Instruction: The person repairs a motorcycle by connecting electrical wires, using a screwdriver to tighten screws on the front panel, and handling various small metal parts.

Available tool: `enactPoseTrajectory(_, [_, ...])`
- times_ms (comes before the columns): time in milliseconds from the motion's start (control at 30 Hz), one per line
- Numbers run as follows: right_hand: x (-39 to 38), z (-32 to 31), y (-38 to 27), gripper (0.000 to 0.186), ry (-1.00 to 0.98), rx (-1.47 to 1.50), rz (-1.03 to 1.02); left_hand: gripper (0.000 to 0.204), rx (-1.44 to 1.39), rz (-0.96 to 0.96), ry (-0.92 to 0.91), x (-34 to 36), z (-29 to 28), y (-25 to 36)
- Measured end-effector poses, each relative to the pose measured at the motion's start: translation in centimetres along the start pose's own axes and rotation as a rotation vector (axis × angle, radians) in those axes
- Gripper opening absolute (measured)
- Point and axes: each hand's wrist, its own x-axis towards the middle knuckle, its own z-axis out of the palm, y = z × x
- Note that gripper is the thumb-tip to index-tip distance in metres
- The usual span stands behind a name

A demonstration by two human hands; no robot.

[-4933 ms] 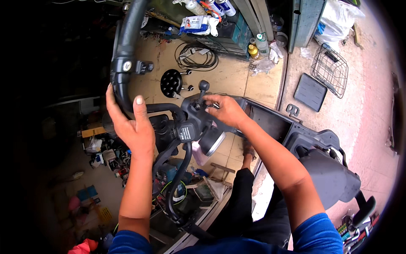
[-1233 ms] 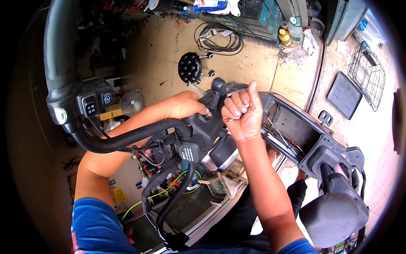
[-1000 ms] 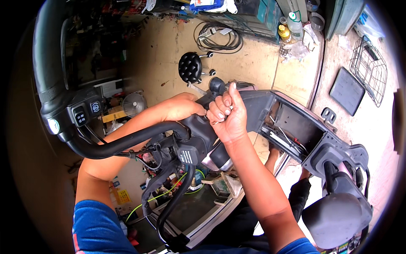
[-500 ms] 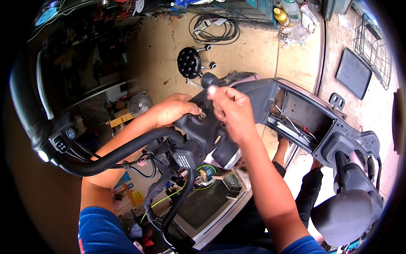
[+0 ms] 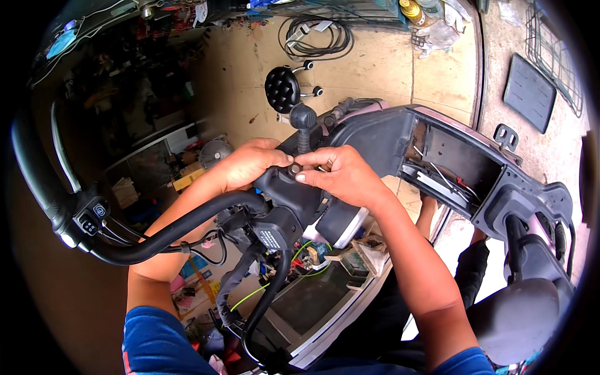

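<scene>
The black plastic body panel (image 5: 292, 192) of a partly dismantled scooter lies in front of me, with a small round metal fitting (image 5: 295, 169) set in its top. My left hand (image 5: 250, 164) wraps over the panel's left side, thumb beside the fitting and the other fingers partly hidden. From the right, my right hand (image 5: 342, 175) closes thumb and forefinger around the fitting. Just beyond them rises a ribbed black rubber piece with a rounded head (image 5: 303, 117). The black handlebar (image 5: 181, 228) curves past my left forearm.
An open compartment (image 5: 459, 159) in the scooter body holds loose wires at the right. A black round stool (image 5: 282, 89) and coiled black cable (image 5: 319, 44) are on the floor beyond. Cables hang under the handlebar. A dark tray (image 5: 530, 92) lies at the far right.
My right hand has come down and left from above the panel, and its thumb and forefinger now meet the metal fitting. My left hand stays on the panel. The view has shifted slightly.
</scene>
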Motion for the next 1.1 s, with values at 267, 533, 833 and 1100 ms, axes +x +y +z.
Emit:
enactPoseTrajectory(267, [-0.4,0.5,0.0,0.034,0.022,-0.110,-0.065,0.023,0.086,-0.032,0.044,-0.4,0.7,0.4])
enactPoseTrajectory(533, [-0.8,0.3,-0.5,0.033,0.055,-0.110,-0.016,0.030,0.025,-0.059,0.008,-0.4,1.3,0.6])
enactPoseTrajectory(833, [-4.5,-7.3,1.5,0.021,0.789,-0.054,-0.145,0.037,0.108,0.029,-0.044,-0.9,1.1,0.4])
enactPoseTrajectory(1100, [-11.3,-19.2,10.5,0.040,1.383,-1.211,-0.043,0.041,0.217,0.056,-0.009,-0.1,1.1,1.0])
